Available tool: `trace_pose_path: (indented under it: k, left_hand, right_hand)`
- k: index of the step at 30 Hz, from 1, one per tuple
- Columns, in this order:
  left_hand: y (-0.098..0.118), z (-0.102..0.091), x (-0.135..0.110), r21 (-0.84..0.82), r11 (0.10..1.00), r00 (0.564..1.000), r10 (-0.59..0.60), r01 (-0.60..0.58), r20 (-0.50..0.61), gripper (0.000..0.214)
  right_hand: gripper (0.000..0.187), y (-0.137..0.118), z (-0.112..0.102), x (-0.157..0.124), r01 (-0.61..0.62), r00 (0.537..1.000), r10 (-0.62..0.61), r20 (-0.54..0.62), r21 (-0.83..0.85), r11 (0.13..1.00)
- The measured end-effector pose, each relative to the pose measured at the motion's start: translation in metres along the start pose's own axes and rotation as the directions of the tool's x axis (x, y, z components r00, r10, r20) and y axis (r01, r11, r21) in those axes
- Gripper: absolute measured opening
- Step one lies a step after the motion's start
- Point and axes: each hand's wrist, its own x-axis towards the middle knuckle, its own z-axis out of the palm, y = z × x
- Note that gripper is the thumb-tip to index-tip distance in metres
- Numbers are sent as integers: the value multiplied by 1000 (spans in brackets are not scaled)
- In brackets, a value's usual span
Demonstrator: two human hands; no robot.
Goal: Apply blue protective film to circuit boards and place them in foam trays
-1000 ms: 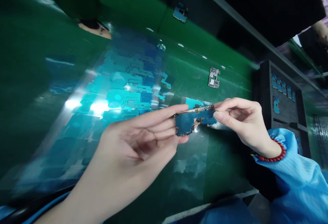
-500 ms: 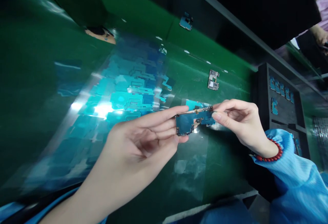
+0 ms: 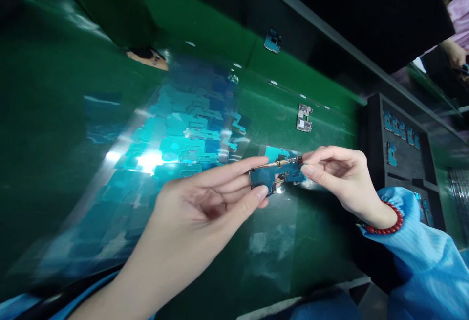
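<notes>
A small blue circuit board [image 3: 275,175] is held above the green mat between both my hands. My left hand [image 3: 205,207] pinches its left end with thumb and fingertips, palm turned up. My right hand [image 3: 339,176] pinches the board's right end between thumb and forefinger; a red bead bracelet [image 3: 386,224] and a blue sleeve [image 3: 421,251] show at that wrist. Beneath the board lies a clear sheet [image 3: 176,134] covered with cyan-blue film cut-outs.
Another grey circuit board [image 3: 304,117] lies on the green mat [image 3: 54,90] farther back, and a blue one [image 3: 273,41] further still. A black foam tray [image 3: 401,149] with several blue boards stands at the right. Another person's hand [image 3: 456,53] shows at the top right.
My left thumb has slid up over the lower left corner of the board. The view has shifted slightly; both hands keep their hold.
</notes>
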Motion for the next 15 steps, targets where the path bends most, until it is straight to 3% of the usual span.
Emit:
trace_pose_path:
  k: [15]
  left_hand:
    - [0, 2, 1, -19, 999, 1000, 25, -26, -14, 29]
  right_hand:
    - [8, 1, 1, 0, -12, 1000, 12, 8, -4, 1000]
